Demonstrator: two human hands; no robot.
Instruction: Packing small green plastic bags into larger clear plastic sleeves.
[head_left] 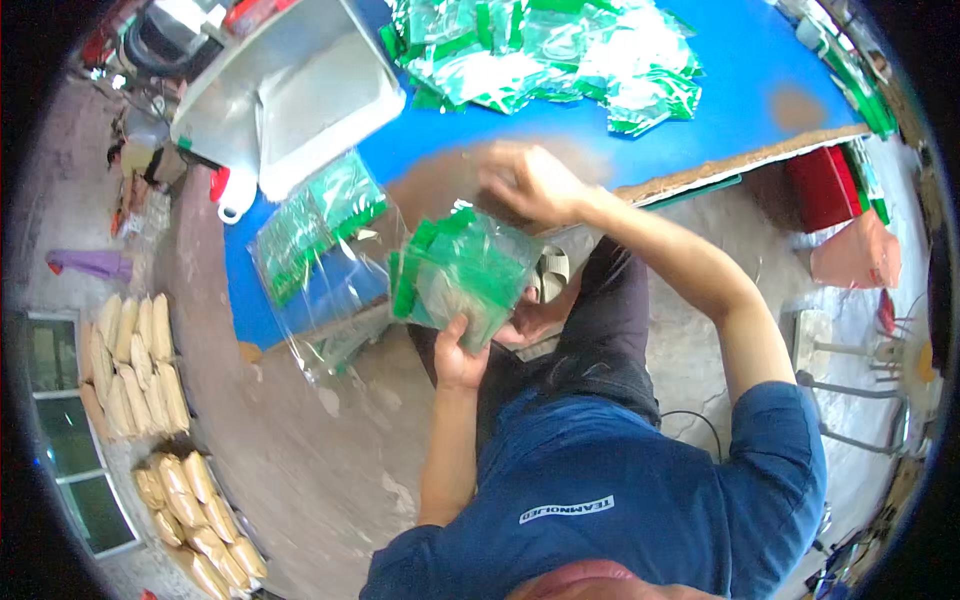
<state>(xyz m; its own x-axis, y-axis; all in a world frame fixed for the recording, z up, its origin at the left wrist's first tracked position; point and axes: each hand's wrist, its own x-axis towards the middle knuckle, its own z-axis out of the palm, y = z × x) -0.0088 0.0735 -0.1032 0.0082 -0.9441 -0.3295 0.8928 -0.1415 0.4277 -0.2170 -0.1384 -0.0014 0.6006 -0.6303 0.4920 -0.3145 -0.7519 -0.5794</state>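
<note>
navy-blue short-sleeved t-shirt (620,470) on the seated person lies nearest the camera, above a pair of dark trousers (600,320). the person's left hand (463,358) grips the lower end of a clear plastic bag filled with flat green packets (470,270), its thumb pressed on the near face; the bag is held up over the lap, at the near edge of a blue-topped table with a brown edge (760,80). the right hand (530,182) is raised just beyond that bag, above the tabletop, its fingers bent and blurred; i cannot tell whether they hold anything.

just left of the held bag, a second clear plastic bag with green packets inside (325,225) lies on the table, its see-through end reaching past the near edge. behind it sits a silver rectangular metal tray (325,120), with a small white-and-red plastic object (235,192) beside it. farther back spreads a loose heap of glossy green-and-clear packets (560,55).
</note>
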